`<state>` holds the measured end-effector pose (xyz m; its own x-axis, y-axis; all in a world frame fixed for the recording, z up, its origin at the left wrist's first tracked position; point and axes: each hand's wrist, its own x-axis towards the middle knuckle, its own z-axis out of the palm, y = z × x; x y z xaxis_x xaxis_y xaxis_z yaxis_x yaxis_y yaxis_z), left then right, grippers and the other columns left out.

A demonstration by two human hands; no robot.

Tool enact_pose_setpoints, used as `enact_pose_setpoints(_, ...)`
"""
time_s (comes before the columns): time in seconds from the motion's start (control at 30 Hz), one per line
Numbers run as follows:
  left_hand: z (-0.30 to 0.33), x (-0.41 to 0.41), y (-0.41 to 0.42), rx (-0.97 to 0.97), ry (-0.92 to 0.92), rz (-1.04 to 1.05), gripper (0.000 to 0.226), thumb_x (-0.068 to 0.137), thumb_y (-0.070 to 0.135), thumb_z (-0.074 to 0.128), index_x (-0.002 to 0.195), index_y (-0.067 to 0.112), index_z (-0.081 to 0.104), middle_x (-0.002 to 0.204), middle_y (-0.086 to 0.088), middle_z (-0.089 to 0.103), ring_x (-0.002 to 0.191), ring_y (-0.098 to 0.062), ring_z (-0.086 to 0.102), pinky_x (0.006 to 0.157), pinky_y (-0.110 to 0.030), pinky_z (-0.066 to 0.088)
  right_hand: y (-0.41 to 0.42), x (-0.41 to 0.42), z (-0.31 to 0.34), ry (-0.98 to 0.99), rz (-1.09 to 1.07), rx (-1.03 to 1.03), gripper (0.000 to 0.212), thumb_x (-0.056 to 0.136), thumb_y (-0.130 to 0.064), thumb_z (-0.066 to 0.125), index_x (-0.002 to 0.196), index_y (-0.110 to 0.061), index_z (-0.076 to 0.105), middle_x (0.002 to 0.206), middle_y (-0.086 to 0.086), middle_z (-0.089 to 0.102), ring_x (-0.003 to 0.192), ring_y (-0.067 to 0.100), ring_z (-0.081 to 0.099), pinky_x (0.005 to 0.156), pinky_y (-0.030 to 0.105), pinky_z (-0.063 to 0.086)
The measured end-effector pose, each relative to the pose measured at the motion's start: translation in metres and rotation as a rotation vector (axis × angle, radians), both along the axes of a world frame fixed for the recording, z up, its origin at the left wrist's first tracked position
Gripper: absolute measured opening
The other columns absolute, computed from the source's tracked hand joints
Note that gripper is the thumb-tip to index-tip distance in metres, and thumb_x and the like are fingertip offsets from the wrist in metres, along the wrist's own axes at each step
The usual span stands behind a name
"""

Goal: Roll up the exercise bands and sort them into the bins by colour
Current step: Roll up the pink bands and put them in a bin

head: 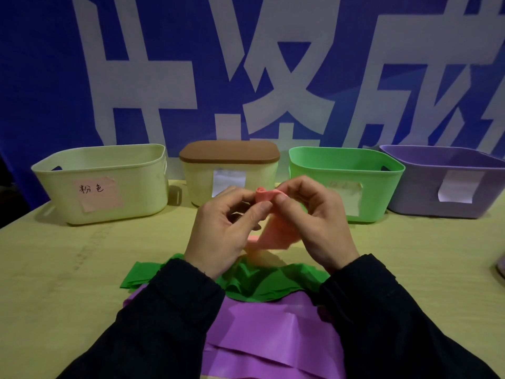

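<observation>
Bins (103,184) in row, contents unseen

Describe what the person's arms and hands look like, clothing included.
Both arms are covered by long, dark, near-black sleeves: the left sleeve and the right sleeve end at the wrists in plain cuffs. The left hand and right hand are bare, with no gloves, and no rings or watch visible. The nails look short.
</observation>
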<state>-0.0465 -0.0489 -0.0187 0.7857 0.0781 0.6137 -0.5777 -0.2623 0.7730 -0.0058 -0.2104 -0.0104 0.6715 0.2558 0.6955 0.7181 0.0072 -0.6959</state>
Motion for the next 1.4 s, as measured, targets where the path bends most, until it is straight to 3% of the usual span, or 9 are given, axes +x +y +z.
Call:
enact_pose_setpoints(0.13, -0.0020, 0.0034, 0.0021, 0.044, -0.022, 0.012, 0.019, 0.095, 0.028, 0.060, 0.108, 0.023, 0.073, 0.093, 0.003, 0.070, 0.087, -0.017, 0.068, 0.069, -0.028, 0.059, -0.0037, 0.0010, 0.0015, 0.032, 0.003, 0.040, 0.006, 0.087, -0.010, 0.071, 0.085, -0.013, 0.066, 0.078, 0.004, 0.067, 0.073, 0.018, 0.062, 0.068, 0.035, 0.054)
enact_pose_setpoints(0.23, -0.0021, 0.0036, 0.0009, 0.016, 0.000, -0.033, 0.023, 0.100, 0.014, 0.056, 0.116, 0.023, 0.069, 0.096, 0.004, 0.073, 0.088, -0.013, 0.068, 0.070, -0.024, 0.057, -0.0022, 0.0004, 0.0011, 0.059, 0.016, 0.039, 0.008, 0.091, -0.004, 0.069, 0.088, -0.009, 0.064, 0.076, -0.004, 0.064, 0.068, 0.012, 0.060, 0.059, 0.027, 0.052)
enact_pose_setpoints(0.37, -0.0039, 0.0044, -0.0007, -0.024, 0.047, -0.107, 0.022, 0.103, 0.009, 0.051, 0.109, 0.022, 0.067, 0.100, 0.002, 0.069, 0.090, -0.014, 0.068, 0.074, -0.026, 0.056, -0.0004, 0.0020, -0.0010, 0.072, 0.007, 0.006, 0.011, 0.092, -0.006, 0.069, 0.088, -0.016, 0.065, 0.077, -0.010, 0.062, 0.070, 0.006, 0.057, 0.062, 0.021, 0.048)
enact_pose_setpoints(0.53, -0.0020, 0.0042, -0.0006, -0.126, 0.088, -0.200, 0.030, 0.101, 0.005, 0.052, 0.127, 0.019, 0.060, 0.105, 0.000, 0.071, 0.099, -0.016, 0.068, 0.080, -0.030, 0.058, -0.0031, 0.0006, 0.0014, 0.125, 0.042, 0.016, 0.005, 0.089, -0.016, 0.075, 0.088, -0.014, 0.070, 0.078, -0.004, 0.067, 0.072, 0.006, 0.060, 0.063, 0.017, 0.048)
enact_pose_setpoints(0.63, -0.0029, 0.0058, -0.0014, -0.167, 0.088, -0.233, 0.023, 0.100, 0.008, 0.055, 0.122, 0.017, 0.057, 0.100, 0.002, 0.072, 0.095, -0.014, 0.069, 0.077, -0.031, 0.058, -0.0021, 0.0016, 0.0011, 0.162, 0.045, 0.022, 0.013, 0.084, -0.023, 0.077, 0.087, -0.010, 0.074, 0.080, 0.006, 0.071, 0.073, 0.009, 0.062, 0.065, 0.023, 0.050)
enact_pose_setpoints(0.83, -0.0054, 0.0066, -0.0026, -0.187, 0.127, -0.231, 0.021, 0.092, 0.022, 0.066, 0.111, 0.015, 0.064, 0.105, -0.001, 0.072, 0.094, -0.018, 0.071, 0.077, -0.032, 0.059, 0.0025, 0.0020, -0.0054, 0.165, 0.021, 0.034, 0.006, 0.086, -0.018, 0.078, 0.084, -0.013, 0.075, 0.078, 0.006, 0.072, 0.071, 0.010, 0.062, 0.062, 0.025, 0.052)
enact_pose_setpoints(1.0, 0.0006, 0.0052, 0.0013, -0.271, 0.122, -0.187, 0.016, 0.092, 0.006, 0.067, 0.105, 0.015, 0.069, 0.099, 0.002, 0.071, 0.089, -0.016, 0.070, 0.070, -0.029, 0.059, -0.0023, 0.0037, -0.0024, 0.205, 0.057, -0.006, 0.002, 0.089, -0.017, 0.075, 0.087, -0.018, 0.073, 0.079, -0.001, 0.070, 0.072, 0.008, 0.061, 0.066, 0.022, 0.049)
enact_pose_setpoints(1.2, -0.0031, 0.0068, -0.0017, -0.203, 0.096, -0.190, 0.025, 0.100, 0.002, 0.055, 0.115, 0.018, 0.067, 0.102, 0.001, 0.073, 0.094, -0.013, 0.068, 0.079, -0.029, 0.058, 0.0003, 0.0092, -0.0081, 0.185, 0.006, 0.007, 0.007, 0.086, -0.015, 0.078, 0.087, -0.014, 0.072, 0.077, 0.008, 0.068, 0.071, 0.011, 0.058, 0.065, 0.025, 0.049)
enact_pose_setpoints(1.4, -0.0010, 0.0054, -0.0002, -0.243, 0.105, -0.185, 0.030, 0.088, 0.008, 0.070, 0.116, 0.018, 0.068, 0.102, -0.010, 0.075, 0.094, -0.020, 0.070, 0.082, -0.035, 0.059, -0.0023, 0.0063, -0.0049, 0.202, 0.034, 0.008, 0.005, 0.088, -0.013, 0.076, 0.092, -0.011, 0.073, 0.086, 0.013, 0.072, 0.076, 0.013, 0.063, 0.069, 0.029, 0.053)
